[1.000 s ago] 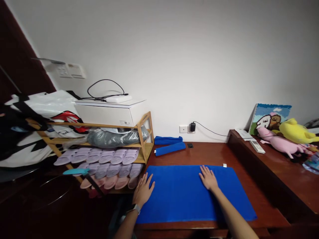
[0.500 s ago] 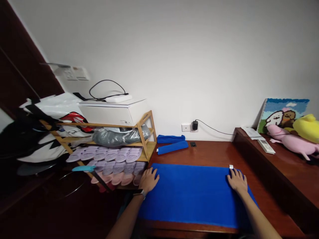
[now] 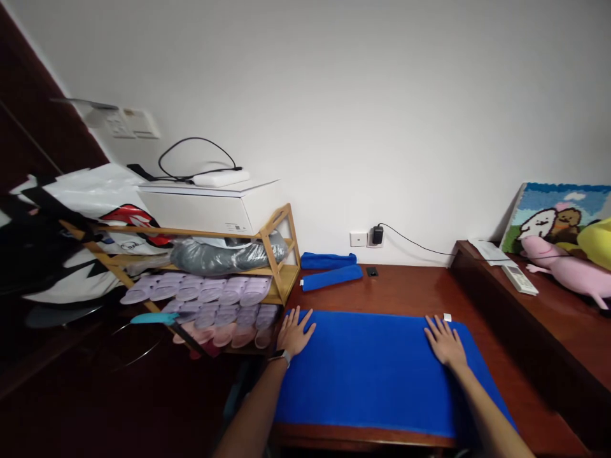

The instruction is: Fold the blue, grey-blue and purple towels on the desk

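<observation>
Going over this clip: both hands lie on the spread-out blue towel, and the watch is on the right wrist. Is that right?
Not quite: the head view shows the watch on the left wrist. Left hand and right hand do both lie on the spread-out blue towel.

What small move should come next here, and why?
Probably to grasp the far edge of the blue towel near its corners: it lies spread flat, the left hand and right hand are open on it by those corners, and two narrow blue cloths behind it look folded or rolled.
</observation>
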The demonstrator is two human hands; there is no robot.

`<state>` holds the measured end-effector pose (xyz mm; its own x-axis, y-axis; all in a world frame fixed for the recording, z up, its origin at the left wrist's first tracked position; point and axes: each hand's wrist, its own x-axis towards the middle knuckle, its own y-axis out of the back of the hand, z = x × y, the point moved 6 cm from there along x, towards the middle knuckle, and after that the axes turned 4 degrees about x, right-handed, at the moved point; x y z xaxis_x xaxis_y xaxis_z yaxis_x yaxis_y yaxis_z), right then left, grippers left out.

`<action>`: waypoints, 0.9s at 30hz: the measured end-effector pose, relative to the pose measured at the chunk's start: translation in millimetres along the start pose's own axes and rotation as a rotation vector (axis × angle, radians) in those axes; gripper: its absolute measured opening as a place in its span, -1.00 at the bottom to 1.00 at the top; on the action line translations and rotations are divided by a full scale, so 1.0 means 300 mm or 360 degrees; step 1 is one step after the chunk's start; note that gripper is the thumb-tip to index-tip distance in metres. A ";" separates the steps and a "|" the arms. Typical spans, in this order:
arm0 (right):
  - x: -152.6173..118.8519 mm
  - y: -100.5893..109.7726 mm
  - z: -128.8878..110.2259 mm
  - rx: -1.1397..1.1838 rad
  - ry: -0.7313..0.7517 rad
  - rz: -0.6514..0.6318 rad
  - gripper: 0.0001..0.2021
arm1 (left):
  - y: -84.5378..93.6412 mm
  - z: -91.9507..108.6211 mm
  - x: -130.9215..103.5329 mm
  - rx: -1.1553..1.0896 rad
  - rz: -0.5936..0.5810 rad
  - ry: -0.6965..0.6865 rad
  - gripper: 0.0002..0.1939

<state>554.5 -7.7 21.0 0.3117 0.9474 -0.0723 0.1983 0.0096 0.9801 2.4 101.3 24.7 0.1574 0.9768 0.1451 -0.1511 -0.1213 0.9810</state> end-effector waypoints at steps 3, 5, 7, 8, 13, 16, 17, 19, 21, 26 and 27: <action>0.000 0.098 0.109 0.0019 -0.0179 -0.0014 -0.32 | 0.036 0.030 0.004 0.0002 -0.0135 0.0056 -0.29; -0.025 0.153 0.058 0.0030 -0.0136 0.0039 -0.31 | 0.063 0.080 -0.017 -0.0012 -0.0136 0.0038 -0.29; -0.090 0.169 -0.091 0.0057 0.0069 0.0114 -0.32 | 0.086 0.158 -0.068 -0.0050 -0.0039 -0.0089 -0.34; -0.141 0.158 -0.193 0.0095 0.0225 0.0138 -0.34 | 0.093 0.202 -0.107 -0.0074 0.0025 -0.0187 -0.37; -0.478 -0.014 -0.650 0.0350 0.0857 -0.0003 -0.38 | 0.074 0.254 -0.361 -0.0105 0.0175 -0.0370 -0.42; -0.575 -0.085 -0.664 0.0332 0.0800 -0.0088 -0.37 | 0.062 0.107 -0.488 -0.0036 0.0136 -0.0126 -0.39; -0.579 -0.092 -0.617 0.0303 0.0730 -0.0087 -0.37 | 0.065 0.058 -0.519 -0.0018 0.0120 -0.0081 -0.37; -0.561 -0.089 -0.465 0.0227 0.0555 -0.0053 -0.35 | 0.079 -0.013 -0.561 0.0003 0.0097 -0.0065 -0.35; -0.527 -0.075 -0.266 0.0154 0.0343 -0.0002 -0.31 | 0.099 -0.042 -0.577 0.0011 0.0085 -0.0066 -0.36; -0.494 -0.041 0.183 0.0106 -0.0120 0.0144 -0.21 | 0.126 -0.021 -0.567 0.0016 0.0058 -0.0045 -0.36; -0.498 -0.037 0.233 0.0124 -0.0158 0.0162 -0.19 | 0.125 -0.017 -0.564 0.0014 0.0055 -0.0048 -0.36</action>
<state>570.5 -171.6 7.9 0.4232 0.9060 0.0050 0.2313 -0.1134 0.9662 -34.9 -67.7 36.4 0.1813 0.9663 0.1827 -0.1482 -0.1568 0.9765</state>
